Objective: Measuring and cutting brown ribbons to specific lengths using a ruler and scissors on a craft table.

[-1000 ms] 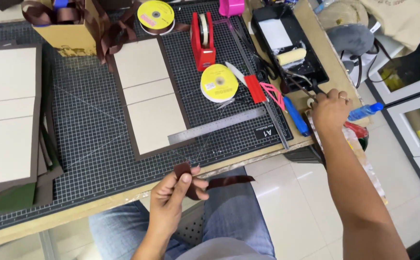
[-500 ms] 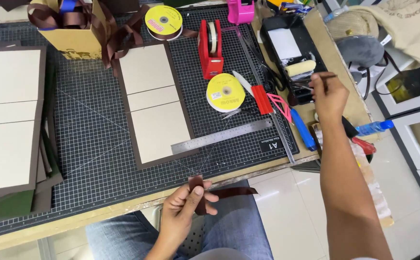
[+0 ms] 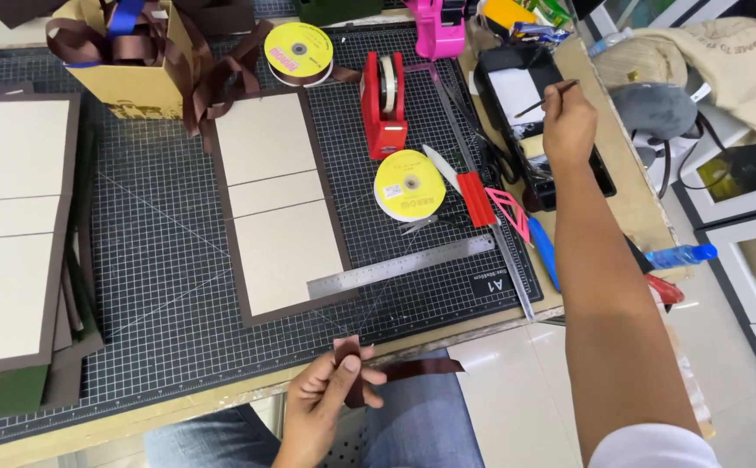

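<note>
1. The desk [image 3: 621, 204] carries a dark gridded cutting mat [image 3: 153, 260] that covers most of its top
2. At the left edge lies a large board [image 3: 5, 225] of cream panels on a brown backing; a smaller board [image 3: 278, 204] of the same kind lies near the mat's middle
3. A tan box [image 3: 135, 82] at the far side holds loops of brown and blue ribbon
4. A steel ruler [image 3: 400, 267] lies slanted, touching the near corner of the smaller board
5. A red tape dispenser [image 3: 384, 108] stands upright beyond a yellow spool [image 3: 410, 184]; a second yellow spool [image 3: 299, 52] lies farther back, and a pink dispenser [image 3: 440, 30] stands at the far edge
6. A red-handled cutter [image 3: 473, 195] lies just right of the nearer spool, with a pink tool and a blue pen beside it
7. A black tray [image 3: 517, 95] sits under the raised right hand
8. The right hand [image 3: 569, 126] is clenched on a thin brown brush [image 3: 547, 98], held above the tray at the desk's far right
9. The left hand [image 3: 326, 403] is over the lap, off the desk's near edge, pinching a brown ribbon strip [image 3: 395, 371] between thumb and fingers; the strip trails to the right over the jeans
</note>
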